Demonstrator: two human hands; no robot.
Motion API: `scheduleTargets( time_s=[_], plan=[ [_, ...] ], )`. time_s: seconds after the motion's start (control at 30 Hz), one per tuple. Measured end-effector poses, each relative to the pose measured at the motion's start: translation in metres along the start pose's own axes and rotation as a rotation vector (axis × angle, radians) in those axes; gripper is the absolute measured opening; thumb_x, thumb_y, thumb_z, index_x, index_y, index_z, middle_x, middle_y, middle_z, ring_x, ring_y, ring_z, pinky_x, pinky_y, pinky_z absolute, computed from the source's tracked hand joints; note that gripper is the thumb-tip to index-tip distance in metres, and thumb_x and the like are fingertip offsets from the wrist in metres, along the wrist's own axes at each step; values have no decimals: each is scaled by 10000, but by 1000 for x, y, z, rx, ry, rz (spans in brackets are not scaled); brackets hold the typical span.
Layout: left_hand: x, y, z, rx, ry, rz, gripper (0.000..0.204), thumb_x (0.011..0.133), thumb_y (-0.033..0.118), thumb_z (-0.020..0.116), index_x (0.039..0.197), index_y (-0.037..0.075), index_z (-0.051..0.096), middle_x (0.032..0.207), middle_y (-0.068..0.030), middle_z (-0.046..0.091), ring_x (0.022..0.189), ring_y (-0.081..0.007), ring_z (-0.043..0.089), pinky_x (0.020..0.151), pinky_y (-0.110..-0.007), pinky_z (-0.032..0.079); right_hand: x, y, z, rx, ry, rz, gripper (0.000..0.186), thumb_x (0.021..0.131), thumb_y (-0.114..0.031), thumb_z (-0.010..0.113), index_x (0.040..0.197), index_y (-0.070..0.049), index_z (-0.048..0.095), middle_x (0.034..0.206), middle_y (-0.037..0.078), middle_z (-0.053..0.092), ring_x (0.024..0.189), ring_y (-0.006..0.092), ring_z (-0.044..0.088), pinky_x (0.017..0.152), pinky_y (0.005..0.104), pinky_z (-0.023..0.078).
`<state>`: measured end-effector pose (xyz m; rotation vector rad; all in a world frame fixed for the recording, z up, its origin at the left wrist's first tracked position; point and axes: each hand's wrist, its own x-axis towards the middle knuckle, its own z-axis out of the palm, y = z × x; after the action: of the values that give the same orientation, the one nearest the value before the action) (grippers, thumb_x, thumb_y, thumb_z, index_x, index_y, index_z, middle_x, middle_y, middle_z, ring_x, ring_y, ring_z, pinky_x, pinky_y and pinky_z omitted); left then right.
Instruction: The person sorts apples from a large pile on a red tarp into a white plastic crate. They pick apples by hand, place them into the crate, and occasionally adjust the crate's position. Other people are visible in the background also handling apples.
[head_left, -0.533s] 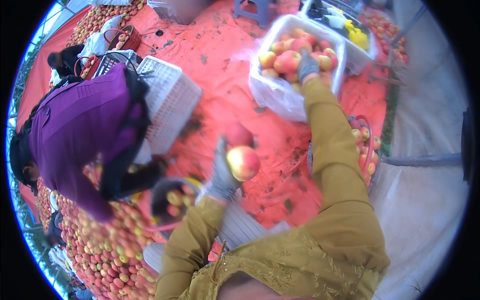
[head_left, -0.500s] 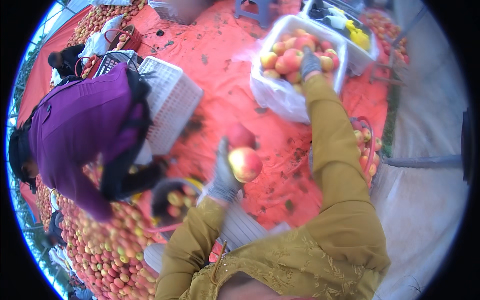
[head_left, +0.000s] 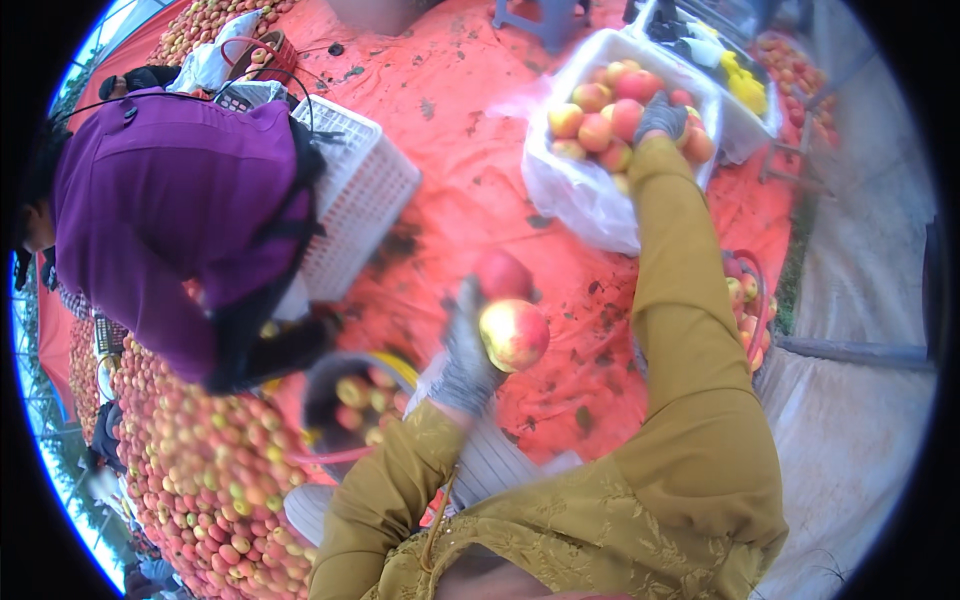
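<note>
In gray gloves, my left hand (head_left: 466, 350) is closed around two apples in the lower middle: a red-and-yellow one (head_left: 515, 335) in front and a darker red one (head_left: 500, 268) behind it, slightly blurred. My right arm reaches up into a white crate lined with plastic (head_left: 575, 205), full of apples (head_left: 593, 131). There my right hand (head_left: 661, 119) has its fingers bent among the top fruit; what they hold, if anything, is hidden.
A co-worker in purple (head_left: 176, 235) bends at the left beside a white basket (head_left: 355, 210) and an apple heap (head_left: 205, 480). A bucket of apples (head_left: 355, 395) sits below my left hand. A basket of apples (head_left: 745, 300) is at the right, a stool (head_left: 540, 20) at the back.
The view has shifted, so most things sit farther right. The purple-clad co-worker's arm and head have moved. My right hand's fingers look more bent; my left hand still holds both apples.
</note>
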<state>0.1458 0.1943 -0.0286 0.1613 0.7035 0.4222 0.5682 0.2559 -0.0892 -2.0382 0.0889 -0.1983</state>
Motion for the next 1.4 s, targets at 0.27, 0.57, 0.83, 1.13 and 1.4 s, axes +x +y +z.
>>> scheduleTargets(
  time_s=[0.27,0.57,0.83,1.13,1.4],
  plan=[
    [-7,-3,4,108,55,69,594,864,575,468,1148,55,506,978,-159,642,807,-229,643,702,-354,542,-92,-12,-83,339,-474,-85,383,896,-272,504,1138,24,523,1013,127,596,924,260,576,782,334,461],
    [9,-17,-34,337,-18,93,502,871,491,537,1131,62,535,1021,-97,625,904,-214,635,787,-354,539,-288,20,-186,537,-1444,332,433,892,-228,589,1248,-26,451,1103,68,558,980,128,541,807,258,481],
    [35,-36,-80,997,179,479,357,942,356,462,1090,42,544,984,-72,581,881,-146,556,753,-279,466,-288,34,-217,652,-1390,648,380,874,-239,596,1172,-22,504,1032,95,603,888,165,605,749,295,516],
    [2,-46,-29,634,199,163,508,896,466,499,1188,51,530,1150,-54,557,978,-193,521,783,-344,431,-172,35,-148,987,-1132,541,202,879,-236,574,1002,-75,575,859,45,615,730,146,622,632,282,535],
    [17,-67,-8,499,65,85,394,926,401,482,1122,69,559,1092,-44,592,932,-172,564,750,-334,465,60,40,-36,50,-400,-456,387,866,-385,524,1037,-41,571,948,145,619,880,249,596,760,339,474]
  ],
)
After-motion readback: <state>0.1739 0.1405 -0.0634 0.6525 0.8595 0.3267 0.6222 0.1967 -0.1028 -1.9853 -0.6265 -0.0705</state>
